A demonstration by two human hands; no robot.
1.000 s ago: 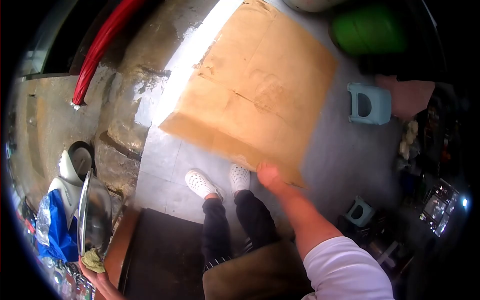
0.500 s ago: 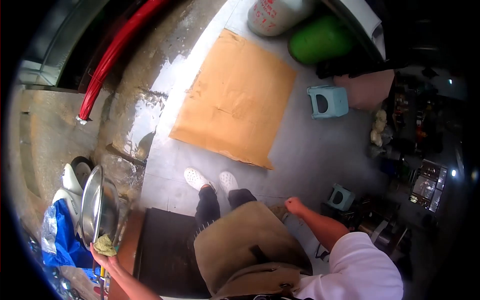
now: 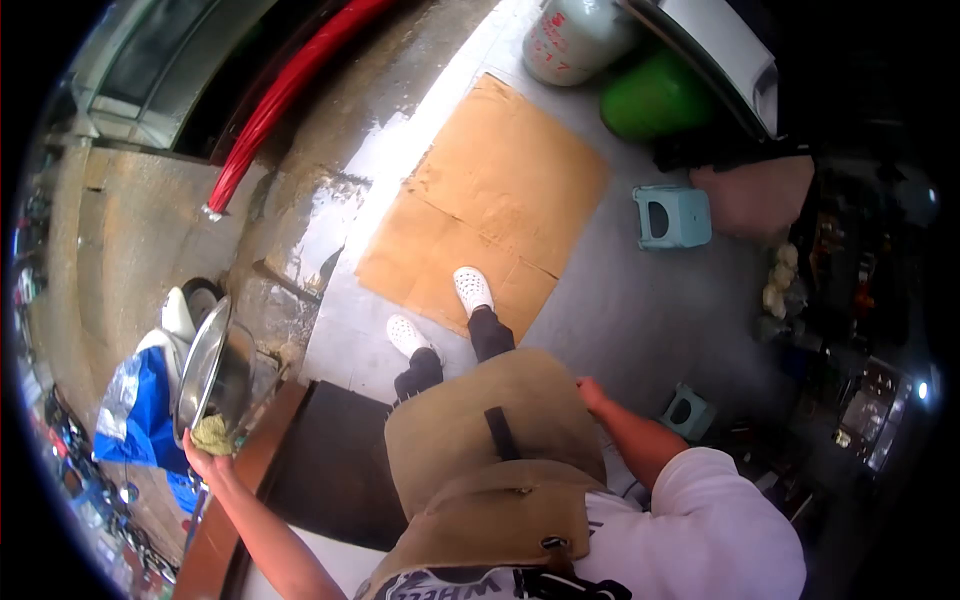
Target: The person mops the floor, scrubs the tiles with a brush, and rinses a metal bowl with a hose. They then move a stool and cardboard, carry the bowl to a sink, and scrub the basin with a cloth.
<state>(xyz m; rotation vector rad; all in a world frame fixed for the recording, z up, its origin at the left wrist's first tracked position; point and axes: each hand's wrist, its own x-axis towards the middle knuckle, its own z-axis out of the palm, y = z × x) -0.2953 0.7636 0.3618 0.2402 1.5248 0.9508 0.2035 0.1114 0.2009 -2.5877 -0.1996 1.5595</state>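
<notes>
On the left, my left hand (image 3: 206,462) is closed on the rim of a shiny metal basin (image 3: 203,372), which is tipped up on its side. A yellowish-green cloth (image 3: 211,436) is pressed between that hand and the rim. My right hand (image 3: 591,394) hangs beside the brown apron (image 3: 480,420) I wear. Its fingers look curled in, with nothing visible in them; the apron's edge covers part of it. Below, one white shoe (image 3: 473,289) stands on a flat cardboard sheet (image 3: 500,180), the other on the grey floor beside it.
A pale blue stool (image 3: 675,217) stands right of the cardboard; a second stool (image 3: 686,412) is nearer me. Beyond are a grey gas cylinder (image 3: 570,45) and a green cylinder (image 3: 655,97). Left are a dark-topped table (image 3: 335,470), a blue cover (image 3: 140,410) and a red wrapped pole (image 3: 290,95).
I have stepped forward, one shoe moving onto the cardboard. My right hand has drawn in against the apron. The basin and cloth stay in my left hand.
</notes>
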